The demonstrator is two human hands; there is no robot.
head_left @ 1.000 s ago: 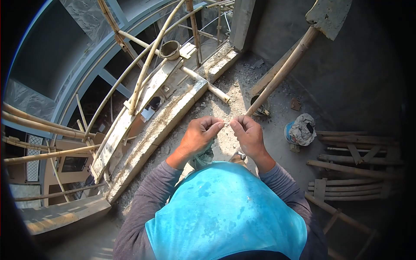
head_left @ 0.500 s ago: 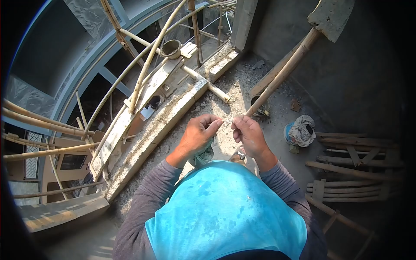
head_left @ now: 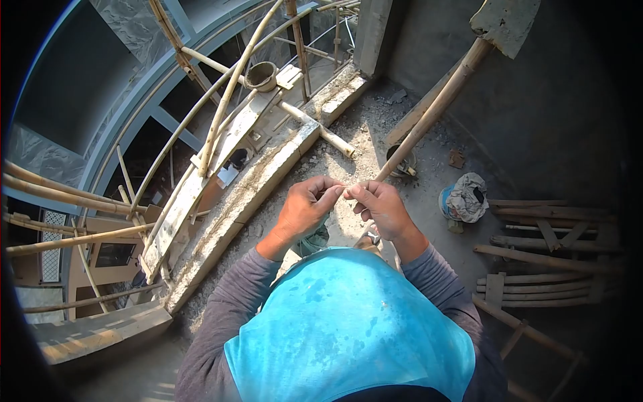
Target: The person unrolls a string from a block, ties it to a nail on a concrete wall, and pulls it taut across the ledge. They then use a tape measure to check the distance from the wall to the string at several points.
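Note:
My left hand (head_left: 309,208) and my right hand (head_left: 383,209) meet in front of my chest, fingertips pinched and almost touching. Between them shows a tiny bit of a thin white string-like piece (head_left: 345,191); most of it is hidden by the fingers. Both hands are closed on it. Below them is my blue shirt (head_left: 351,315). A bamboo pole (head_left: 435,110) with a flat worn plate (head_left: 507,23) at its far end runs just beyond my right hand.
A low wall ledge (head_left: 248,201) crosses on the left, with bamboo scaffolding (head_left: 221,114), a plank (head_left: 177,228) and a bucket (head_left: 261,76) beyond it. Rubble lies on the floor. To the right are a crumpled sack (head_left: 467,197) and stacked bamboo poles (head_left: 549,288).
My right hand has moved left to my left hand, closing the gap where the white piece stretched between the fingertips. My left hand has hardly moved.

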